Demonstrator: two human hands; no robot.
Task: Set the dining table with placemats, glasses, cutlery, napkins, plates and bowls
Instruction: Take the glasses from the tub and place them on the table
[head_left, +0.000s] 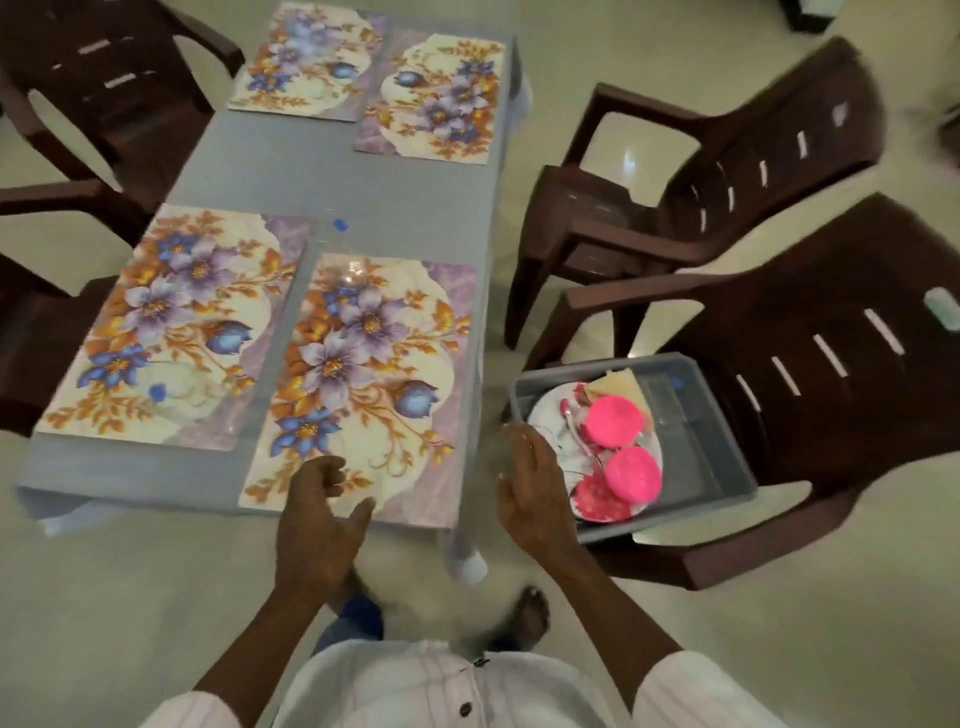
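Plates (543, 418) and pink bowls (615, 422) wait in a tub (701, 457) just right of the right hand (535, 483), easy to reach; its grip I cannot tell. The left hand (317, 514) hangs relaxed, empty, above the nearest placemat (363, 364)

The left hand (317, 514) reaches forward, fingers loosely curled, holding nothing; the right hand (535, 486) stands edge-on, fingers bent, its grip blurred.

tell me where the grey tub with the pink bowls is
In the head view, lower right: the grey tub sits on the seat of the nearest brown chair, right of the table, just beyond the right hand.
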